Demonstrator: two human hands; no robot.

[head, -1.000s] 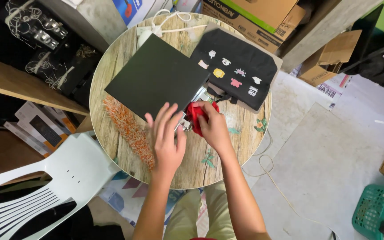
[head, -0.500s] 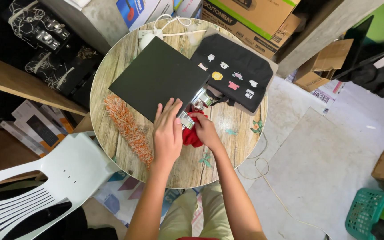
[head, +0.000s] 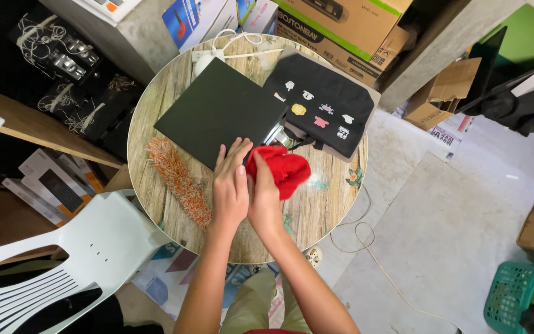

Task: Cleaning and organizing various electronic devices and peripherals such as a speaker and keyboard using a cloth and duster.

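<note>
Right hand (head: pixel 266 196) grip closed on crumpled red cloth (head: pixel 284 169), left hand (head: pixel 231 185) open-fingered beside it.

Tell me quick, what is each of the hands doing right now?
Left hand: open, fingers spread, resting at the edge of the black flat board.
Right hand: closed on the red cloth.

Round wooden table (head: pixel 156 117), grey concrete floor (head: pixel 452 235)

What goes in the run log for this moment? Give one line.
hands: right hand grips red cloth | left hand beside it | surface: round wooden table
</note>
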